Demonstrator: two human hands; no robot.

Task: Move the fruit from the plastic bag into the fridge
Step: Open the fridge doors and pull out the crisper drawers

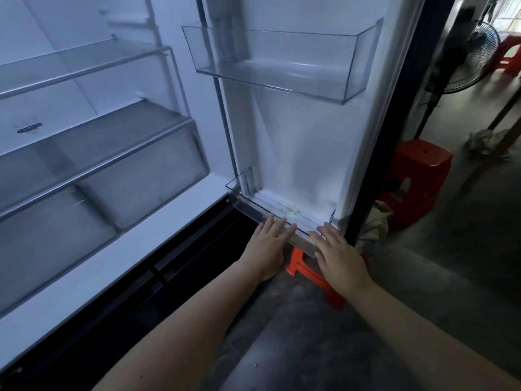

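Note:
The fridge stands open, its glass shelves and crisper drawer bare. The door is swung out to the right, with a clear upper bin and a clear bottom bin holding only small green specks. My left hand and my right hand both rest flat on the front rim of the bottom bin, fingers spread, holding nothing. No fruit and no plastic bag are in view.
A red plastic stool sits on the floor right under the door bin, below my hands. A taller red stool stands behind the door, with crumpled cloth beside it. A floor fan is at the far right.

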